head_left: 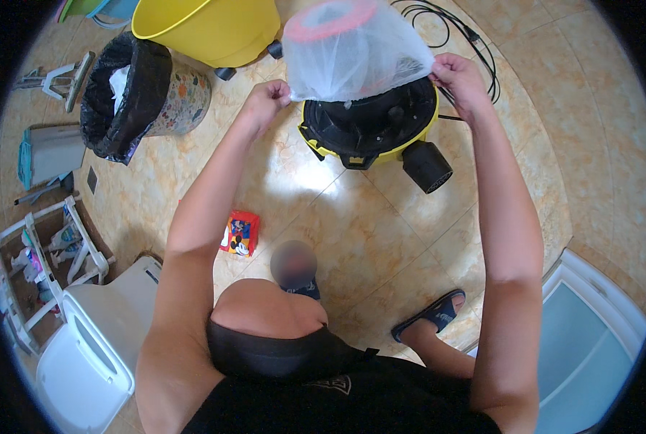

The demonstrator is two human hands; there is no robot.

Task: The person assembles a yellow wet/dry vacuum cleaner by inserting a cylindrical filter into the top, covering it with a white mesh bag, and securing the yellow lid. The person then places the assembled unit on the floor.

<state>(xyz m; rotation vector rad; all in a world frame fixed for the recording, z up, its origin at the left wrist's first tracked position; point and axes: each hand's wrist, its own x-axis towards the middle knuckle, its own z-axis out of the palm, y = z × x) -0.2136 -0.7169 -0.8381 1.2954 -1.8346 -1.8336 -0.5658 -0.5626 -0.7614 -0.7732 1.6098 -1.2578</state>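
A thin white translucent cover (359,69), likely a fabric filter or a plastic bag, is stretched between my two hands. My left hand (267,103) pinches its left corner, and my right hand (459,81) grips the right one. A pink ring (334,18) shows through the material near its top. Below and behind its edge lies the round black and yellow vacuum cleaner head (370,130), partly hidden by the cover. A black cylindrical part (427,167) juts from the head's lower right.
A yellow tub (222,32) on casters stands at the back left. Beside it is a patterned trash bin (185,98) lined with black plastic. A black cable (493,65) coils behind my right hand. A red packet (240,233) lies on the tiles, and a white-lidded bin (84,376) is lower left.
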